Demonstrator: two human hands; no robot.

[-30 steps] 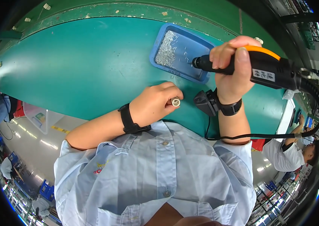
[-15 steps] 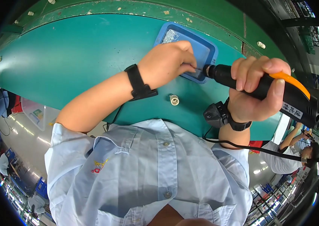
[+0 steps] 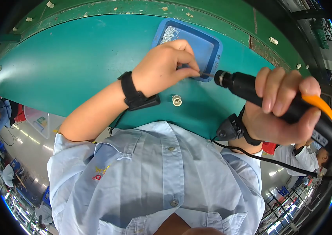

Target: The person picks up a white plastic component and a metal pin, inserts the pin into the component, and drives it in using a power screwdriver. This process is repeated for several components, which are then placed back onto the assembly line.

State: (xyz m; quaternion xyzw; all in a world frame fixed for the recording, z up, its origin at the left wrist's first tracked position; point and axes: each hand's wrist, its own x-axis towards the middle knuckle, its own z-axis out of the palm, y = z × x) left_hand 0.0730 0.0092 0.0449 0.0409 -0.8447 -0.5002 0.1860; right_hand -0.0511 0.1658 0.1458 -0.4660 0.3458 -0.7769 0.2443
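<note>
My right hand (image 3: 285,103) is wrapped round a black electric screwdriver (image 3: 248,87) with an orange lever, its nose pointing left. From the nose a thin bit (image 3: 208,74) reaches toward my left hand (image 3: 168,68). The thumb and forefinger of that hand are pinched together at the bit's tip, over the near edge of a blue tray (image 3: 219,45). Whatever sits in the pinch is too small to make out. Thin silvery pieces, likely screws (image 3: 169,34), lie heaped in the tray's far left corner. A small whitish cylindrical part (image 3: 177,100) stands nearer me on the green tabletop (image 3: 83,58).
A green raised ledge (image 3: 134,8) runs along the table's far side, with several pale parts like the cylindrical one on it. A black cable (image 3: 267,160) loops from the screwdriver side past my right arm. Other people sit at far left and right.
The screwdriver and my right hand have shifted right and nearer me, so more of the bit shows. My left hand has moved slightly left, still pinched.
</note>
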